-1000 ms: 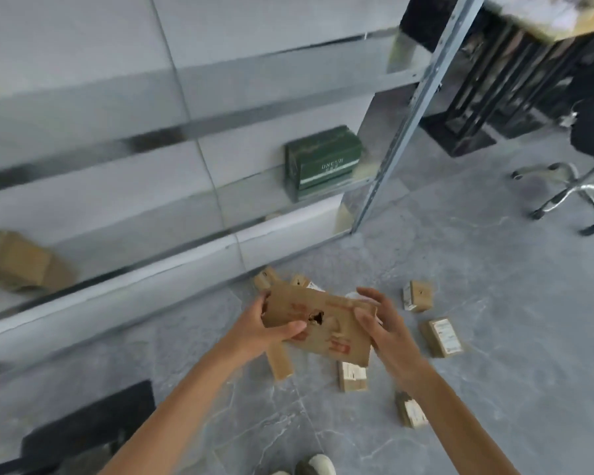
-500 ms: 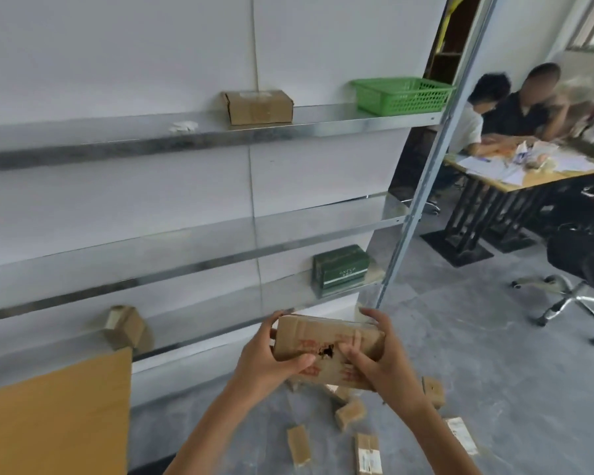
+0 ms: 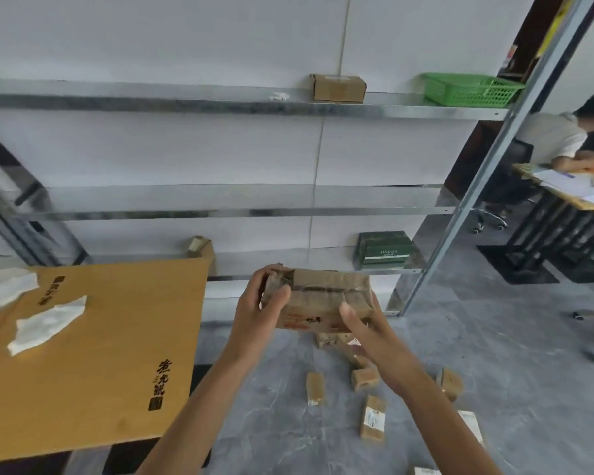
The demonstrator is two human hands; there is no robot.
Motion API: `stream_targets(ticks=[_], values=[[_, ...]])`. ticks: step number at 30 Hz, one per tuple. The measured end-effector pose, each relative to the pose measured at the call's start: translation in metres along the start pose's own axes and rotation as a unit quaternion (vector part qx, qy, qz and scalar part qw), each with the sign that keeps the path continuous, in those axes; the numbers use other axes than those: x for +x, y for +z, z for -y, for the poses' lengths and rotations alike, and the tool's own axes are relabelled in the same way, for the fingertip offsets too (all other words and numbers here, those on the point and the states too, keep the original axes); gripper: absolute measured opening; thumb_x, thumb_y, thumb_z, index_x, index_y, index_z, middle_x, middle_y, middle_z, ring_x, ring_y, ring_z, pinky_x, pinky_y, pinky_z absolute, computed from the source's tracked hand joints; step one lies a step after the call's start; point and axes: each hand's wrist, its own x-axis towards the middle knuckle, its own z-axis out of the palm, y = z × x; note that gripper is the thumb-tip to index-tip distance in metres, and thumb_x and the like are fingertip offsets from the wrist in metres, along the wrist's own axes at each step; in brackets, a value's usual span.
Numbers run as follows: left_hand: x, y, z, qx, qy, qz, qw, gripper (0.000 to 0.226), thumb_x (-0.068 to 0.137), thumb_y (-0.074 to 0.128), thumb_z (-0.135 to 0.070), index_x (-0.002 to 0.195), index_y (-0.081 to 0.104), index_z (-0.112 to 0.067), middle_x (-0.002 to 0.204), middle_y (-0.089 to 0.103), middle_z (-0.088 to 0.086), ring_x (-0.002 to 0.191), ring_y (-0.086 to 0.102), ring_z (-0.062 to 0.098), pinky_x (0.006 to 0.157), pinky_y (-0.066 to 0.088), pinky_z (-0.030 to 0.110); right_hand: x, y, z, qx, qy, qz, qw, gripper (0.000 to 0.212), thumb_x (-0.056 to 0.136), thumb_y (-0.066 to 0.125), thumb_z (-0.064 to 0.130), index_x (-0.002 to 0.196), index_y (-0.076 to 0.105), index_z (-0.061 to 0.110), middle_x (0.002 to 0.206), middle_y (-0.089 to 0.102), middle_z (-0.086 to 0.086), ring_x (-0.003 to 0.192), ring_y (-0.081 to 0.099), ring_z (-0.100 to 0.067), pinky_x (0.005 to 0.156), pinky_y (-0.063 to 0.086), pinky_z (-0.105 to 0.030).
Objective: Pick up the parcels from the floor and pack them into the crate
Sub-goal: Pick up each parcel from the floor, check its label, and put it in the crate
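- Since half a second ago the parcel point(image 3: 323, 298) has risen in the view and turned: the face with the torn hole is out of sight and a taped, creased face looks up.
- Over the same interval the cardboard panel point(image 3: 100, 354) has come much further into view and covers the lower left.
- Left hand point(image 3: 258, 310): grasps the left end of the parcel, fingers wrapped over the top, thumb on the near face.
- Right hand point(image 3: 369, 332): grasps the right end, thumb on the near face, fingers behind and beneath.
- Parcel position: in the air between both hands, above the floor point(image 3: 494, 354), in front of the lowest shelf's front edge. Red print shows on its near face.
- Small parcels point(image 3: 372, 423) lie scattered on the floor below and right of the hands, several with white labels.
- Cardboard panel: black characters and torn white tape on its surface.
- Shelf rack point(image 3: 288, 212): a brown box point(image 3: 338, 88) and a green basket point(image 3: 470, 90) toward the right end of the top shelf; a green box point(image 3: 384, 250) at the right end of the lowest shelf, and a small brown parcel point(image 3: 199, 246) behind the panel's far corner.
- A seated person point(image 3: 556, 135) leans over a desk point(image 3: 580, 204) at the right edge of the view.
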Motion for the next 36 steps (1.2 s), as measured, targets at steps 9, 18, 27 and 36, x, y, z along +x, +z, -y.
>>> stream_targets(ticks=[9,18,27,36], values=[[-0.092,-0.082,-0.018,0.06,0.018,-0.06,0.996,0.046,0.097,0.047,-0.025,0.141,0.039,-0.033,0.112,0.058,-0.02,0.095,0.051,0.004,0.082,0.038,0.017,-0.047,0.082,0.004,0.111,0.028,0.04,0.993,0.027,0.09,0.058,0.03,0.117,0.057,0.028,0.119,0.065,-0.001,0.107,0.064,-0.021,0.077,0.057,-0.042],[-0.172,-0.198,-0.047,0.059,-0.102,-0.184,0.976,0.081,0.078,0.046,-0.071,0.145,0.031,-0.028,0.138,0.046,-0.008,0.125,0.043,0.012,0.108,0.033,0.036,-0.095,0.205,0.015,0.055,-0.053,0.233,0.969,0.052,0.081,0.068,0.017,0.127,0.044,0.02,0.126,0.057,-0.004,0.11,0.058,-0.023,0.09,0.05,-0.036],[-0.301,-0.352,-0.069,-0.087,-0.106,-0.246,0.96,0.013,0.094,0.049,-0.023,0.1,0.06,-0.018,0.1,0.059,0.006,0.088,0.057,0.017,0.093,0.048,0.044,-0.188,0.381,0.001,0.052,-0.07,0.278,0.956,0.08,0.067,0.067,0.068,0.136,0.03,0.054,0.143,0.042,0.01,0.127,0.048,-0.012,0.102,0.045,-0.041],[-0.39,-0.464,-0.051,-0.039,-0.125,-0.133,0.982,0.043,0.094,0.051,-0.012,0.13,0.041,-0.031,0.123,0.057,-0.003,0.113,0.055,0.018,0.098,0.046,0.041,-0.228,0.492,-0.027,0.094,-0.011,0.254,0.963,0.064,0.086,0.059,0.014,0.137,0.034,0.044,0.135,0.05,-0.002,0.116,0.058,-0.021,0.096,0.05,-0.042]])
